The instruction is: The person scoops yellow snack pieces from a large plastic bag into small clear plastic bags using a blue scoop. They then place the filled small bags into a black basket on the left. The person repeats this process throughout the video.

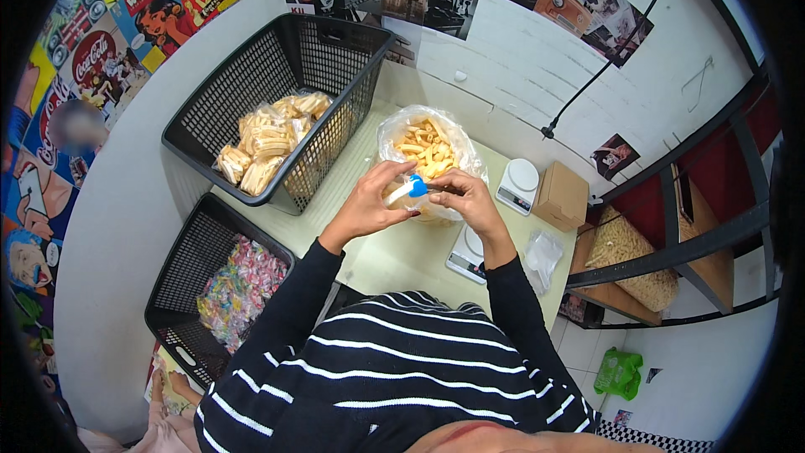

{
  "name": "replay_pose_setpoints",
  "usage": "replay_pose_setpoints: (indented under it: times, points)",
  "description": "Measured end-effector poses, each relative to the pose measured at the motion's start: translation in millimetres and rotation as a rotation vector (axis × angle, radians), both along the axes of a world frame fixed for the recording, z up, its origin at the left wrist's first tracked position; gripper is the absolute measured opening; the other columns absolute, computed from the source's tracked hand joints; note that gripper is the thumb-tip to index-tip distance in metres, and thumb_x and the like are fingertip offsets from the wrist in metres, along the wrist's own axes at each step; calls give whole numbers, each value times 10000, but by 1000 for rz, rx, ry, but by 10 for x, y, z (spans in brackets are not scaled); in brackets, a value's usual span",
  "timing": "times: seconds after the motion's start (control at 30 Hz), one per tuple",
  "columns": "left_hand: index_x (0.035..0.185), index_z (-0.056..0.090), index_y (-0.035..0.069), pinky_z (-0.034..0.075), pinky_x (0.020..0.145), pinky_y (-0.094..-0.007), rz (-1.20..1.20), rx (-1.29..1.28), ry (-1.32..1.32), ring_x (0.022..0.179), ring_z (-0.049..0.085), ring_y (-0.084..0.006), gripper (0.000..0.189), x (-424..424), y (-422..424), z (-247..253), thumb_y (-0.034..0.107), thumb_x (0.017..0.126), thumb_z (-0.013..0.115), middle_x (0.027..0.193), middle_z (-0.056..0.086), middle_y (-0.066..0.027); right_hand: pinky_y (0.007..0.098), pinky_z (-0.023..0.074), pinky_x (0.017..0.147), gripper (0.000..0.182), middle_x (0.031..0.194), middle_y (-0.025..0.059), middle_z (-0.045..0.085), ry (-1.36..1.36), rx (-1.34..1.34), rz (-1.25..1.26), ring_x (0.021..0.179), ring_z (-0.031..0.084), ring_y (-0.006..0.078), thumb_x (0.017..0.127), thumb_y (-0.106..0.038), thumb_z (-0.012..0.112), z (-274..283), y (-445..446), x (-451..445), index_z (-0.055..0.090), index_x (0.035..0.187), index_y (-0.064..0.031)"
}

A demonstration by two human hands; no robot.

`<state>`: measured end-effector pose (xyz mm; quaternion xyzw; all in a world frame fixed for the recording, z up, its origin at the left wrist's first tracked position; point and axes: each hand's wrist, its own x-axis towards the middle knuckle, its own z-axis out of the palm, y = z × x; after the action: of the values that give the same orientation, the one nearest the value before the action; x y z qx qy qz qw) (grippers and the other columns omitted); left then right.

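A large clear plastic bag (407, 118) of pale yellow stick snacks (433, 146) stands open on the table. Over its near side, my left hand (372, 200) grips a small clear plastic bag (402, 195) between thumb and fingers. A blue and white item (416, 186), whose kind I cannot tell, lies at the small bag between my hands. My right hand (464, 198) pinches the bag's right side. What is inside the small bag is hard to make out. A white digital kitchen scale (466, 258) is partly under my right wrist.
Left are a black plastic basket (188, 167) of bagged snacks and another basket (165, 277) of wrapped sweets. At right stand a second scale (521, 179), a cardboard box (561, 196) and clear plastic bags (542, 255). Another person's hands (168, 384) show at lower left.
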<state>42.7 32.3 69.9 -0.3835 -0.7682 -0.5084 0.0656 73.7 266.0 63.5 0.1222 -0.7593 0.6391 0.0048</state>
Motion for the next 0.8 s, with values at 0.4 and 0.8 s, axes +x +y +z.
replay_pose_setpoints:
  times: [0.4,0.8]
  points:
    - [1376,549,44,480,990,-409,56,-22,50,1149,597,-343,764,29,-4,-93,59,647,780,1239,619,-164,301,464,635,242,859,34,674,186,373,-182,668,584,158,749,-145,809,313,21,190,771,976,-70]
    - [1358,539,34,457,990,-429,150,-7,62,1091,591,-334,745,72,-2,-286,63,646,755,1230,595,-162,273,475,680,237,912,41,643,131,469,-223,758,605,121,824,-112,769,432,-102,320,731,1034,-8]
